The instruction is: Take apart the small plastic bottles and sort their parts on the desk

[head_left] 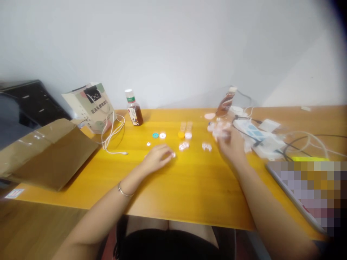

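Observation:
My left hand point(157, 159) rests low over the table, thumb and fingers pinched on a small whitish piece point(173, 155) too small to name. My right hand point(231, 144), smeared by motion, reaches into a heap of small clear and white pieces point(219, 127); its fingers do not show clearly. Between the hands stand two small clear containers point(186, 126), with a yellow cap point(181, 135) and a white cap point(188, 135) just in front. Nearer me lie clear rings point(184, 146) and a clear toothed piece point(206, 146). A teal ring point(155, 135) and a white ring point(162, 135) lie further left.
At the back stand two drink bottles, one on the left point(135, 112) and one tilted on the right point(226, 103). A paper bag point(93, 108), a white cable point(110, 135) and a cardboard box point(51, 155) occupy the left. Power strips point(252, 131) and cables crowd the right.

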Action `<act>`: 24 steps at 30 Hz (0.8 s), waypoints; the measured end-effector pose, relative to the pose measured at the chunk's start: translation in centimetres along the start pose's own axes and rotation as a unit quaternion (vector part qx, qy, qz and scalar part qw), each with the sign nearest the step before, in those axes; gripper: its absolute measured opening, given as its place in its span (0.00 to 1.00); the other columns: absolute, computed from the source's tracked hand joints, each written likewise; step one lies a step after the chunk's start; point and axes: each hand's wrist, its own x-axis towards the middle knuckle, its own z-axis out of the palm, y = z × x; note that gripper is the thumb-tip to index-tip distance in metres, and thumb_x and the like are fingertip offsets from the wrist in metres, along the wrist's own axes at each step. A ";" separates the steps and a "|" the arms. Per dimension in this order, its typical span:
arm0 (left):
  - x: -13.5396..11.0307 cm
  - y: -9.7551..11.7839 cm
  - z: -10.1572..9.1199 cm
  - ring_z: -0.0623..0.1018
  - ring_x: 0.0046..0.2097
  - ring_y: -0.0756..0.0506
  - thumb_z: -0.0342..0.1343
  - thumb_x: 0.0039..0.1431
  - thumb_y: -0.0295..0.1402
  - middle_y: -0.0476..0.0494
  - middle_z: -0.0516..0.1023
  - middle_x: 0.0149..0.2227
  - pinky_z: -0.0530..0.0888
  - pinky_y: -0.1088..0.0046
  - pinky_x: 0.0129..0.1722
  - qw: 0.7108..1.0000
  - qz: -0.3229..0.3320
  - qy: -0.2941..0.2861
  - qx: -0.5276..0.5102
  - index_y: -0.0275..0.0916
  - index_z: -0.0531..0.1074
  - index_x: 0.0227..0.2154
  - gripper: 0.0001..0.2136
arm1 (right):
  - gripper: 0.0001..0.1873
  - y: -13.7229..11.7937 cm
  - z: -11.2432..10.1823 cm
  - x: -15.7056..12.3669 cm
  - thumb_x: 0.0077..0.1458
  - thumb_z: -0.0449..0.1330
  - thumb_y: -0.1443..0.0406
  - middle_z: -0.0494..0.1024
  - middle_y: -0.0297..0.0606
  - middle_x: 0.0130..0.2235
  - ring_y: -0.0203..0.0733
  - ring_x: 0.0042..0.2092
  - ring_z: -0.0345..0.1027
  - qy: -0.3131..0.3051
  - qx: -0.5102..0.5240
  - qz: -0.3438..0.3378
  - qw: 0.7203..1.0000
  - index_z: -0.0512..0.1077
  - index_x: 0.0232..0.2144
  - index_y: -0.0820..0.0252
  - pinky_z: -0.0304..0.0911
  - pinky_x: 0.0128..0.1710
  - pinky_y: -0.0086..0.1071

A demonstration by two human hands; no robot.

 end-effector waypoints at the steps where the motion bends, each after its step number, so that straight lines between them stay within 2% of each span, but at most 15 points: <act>1: 0.1 -0.5 -0.6 0.71 0.35 0.49 0.48 0.59 0.33 0.44 0.71 0.31 0.67 0.73 0.37 0.999 -0.012 0.034 0.010 0.37 0.70 0.33 0.08 | 0.16 -0.7 0.1 -0.2 0.51 0.53 0.60 0.70 0.45 0.41 0.47 0.41 0.64 0.002 0.029 -0.001 1.000 0.64 0.41 0.61 0.60 0.41 0.40; 4: 0.1 -2.8 -2.7 0.71 0.35 0.49 0.48 0.58 0.33 0.45 0.71 0.31 0.67 0.73 0.38 0.988 -0.062 0.126 0.062 0.37 0.70 0.33 0.07 | 0.17 -2.8 0.6 -1.2 0.51 0.54 0.58 0.71 0.43 0.40 0.45 0.39 0.65 -0.045 0.103 0.008 0.994 0.63 0.42 0.59 0.62 0.39 0.38; 5: 0.0 -3.7 -3.5 0.71 0.34 0.49 0.48 0.57 0.33 0.45 0.71 0.30 0.67 0.74 0.37 0.979 -0.091 0.160 0.082 0.37 0.70 0.31 0.07 | 0.17 -3.6 0.8 -1.7 0.51 0.54 0.58 0.71 0.42 0.39 0.44 0.37 0.66 -0.079 0.125 0.007 0.989 0.63 0.43 0.59 0.63 0.37 0.38; 7: -0.4 -5.6 -4.6 0.71 0.33 0.49 0.50 0.55 0.33 0.46 0.71 0.30 0.67 0.74 0.35 0.962 -0.166 0.181 0.121 0.36 0.70 0.30 0.07 | 0.17 -4.9 1.0 -2.7 0.51 0.55 0.57 0.72 0.42 0.38 0.43 0.35 0.67 -0.157 0.156 -0.018 0.975 0.64 0.43 0.59 0.63 0.35 0.37; 11: -1.4 -8.8 -5.4 0.72 0.32 0.48 0.52 0.50 0.33 0.45 0.73 0.30 0.67 0.74 0.33 0.946 -0.276 0.062 0.156 0.37 0.70 0.27 0.06 | 0.17 -7.0 1.1 -4.1 0.52 0.55 0.58 0.72 0.40 0.38 0.42 0.37 0.66 -0.278 0.202 -0.086 0.935 0.65 0.44 0.57 0.63 0.37 0.36; 14: -1.8 -10.0 -5.0 0.72 0.31 0.47 0.53 0.48 0.32 0.44 0.74 0.28 0.67 0.74 0.31 0.943 -0.303 0.003 0.137 0.37 0.71 0.26 0.05 | 0.17 -7.8 0.9 -4.5 0.52 0.55 0.58 0.72 0.39 0.38 0.40 0.36 0.66 -0.329 0.234 -0.093 0.910 0.64 0.44 0.56 0.63 0.36 0.35; 19: -1.9 -10.7 -4.4 0.74 0.29 0.47 0.55 0.46 0.32 0.45 0.75 0.27 0.69 0.75 0.30 0.949 -0.298 -0.005 0.102 0.37 0.72 0.26 0.05 | 0.16 -8.0 0.8 -4.5 0.51 0.56 0.58 0.70 0.37 0.36 0.38 0.34 0.64 -0.371 0.256 -0.066 0.890 0.64 0.41 0.57 0.64 0.35 0.33; 24: -1.7 -10.6 -4.4 0.76 0.33 0.48 0.55 0.47 0.31 0.43 0.77 0.32 0.72 0.74 0.35 0.953 -0.297 0.021 0.062 0.36 0.71 0.31 0.07 | 0.16 -7.9 1.1 -4.6 0.49 0.57 0.58 0.68 0.36 0.35 0.37 0.33 0.62 -0.378 0.268 -0.045 0.885 0.64 0.40 0.58 0.63 0.34 0.32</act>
